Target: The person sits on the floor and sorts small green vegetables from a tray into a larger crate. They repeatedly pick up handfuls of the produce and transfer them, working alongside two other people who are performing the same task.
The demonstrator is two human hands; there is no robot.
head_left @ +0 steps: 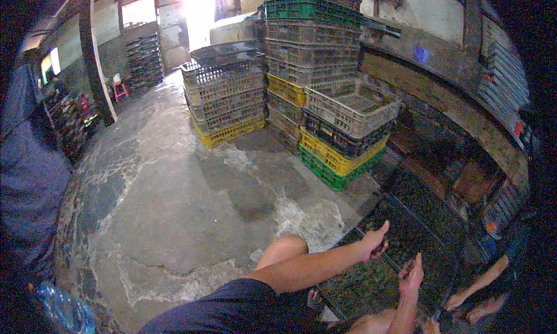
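Note:
My left hand (375, 243) reaches out over a dark, mottled surface (361, 282), its thumb raised and the other fingers loosely curled. Nothing shows in its grasp. Just nearer and to the right, my right hand (411, 276) is held up, one digit pointing upward and nothing visible in it. Both hands are apart from each other. Thin straight edges (407, 212) cross the dark surface; what it is made of is too dim to tell. My bent knee (285, 245) shows behind the left forearm.
Beyond my hands stands a short stack of plastic crates (348, 138), with a tall crate stack (313, 42) and another stack (226, 95) behind. A co-worker's hand (454, 302) is at lower right. A dark-clothed person (30, 182) and a plastic bottle (65, 308) are at left.

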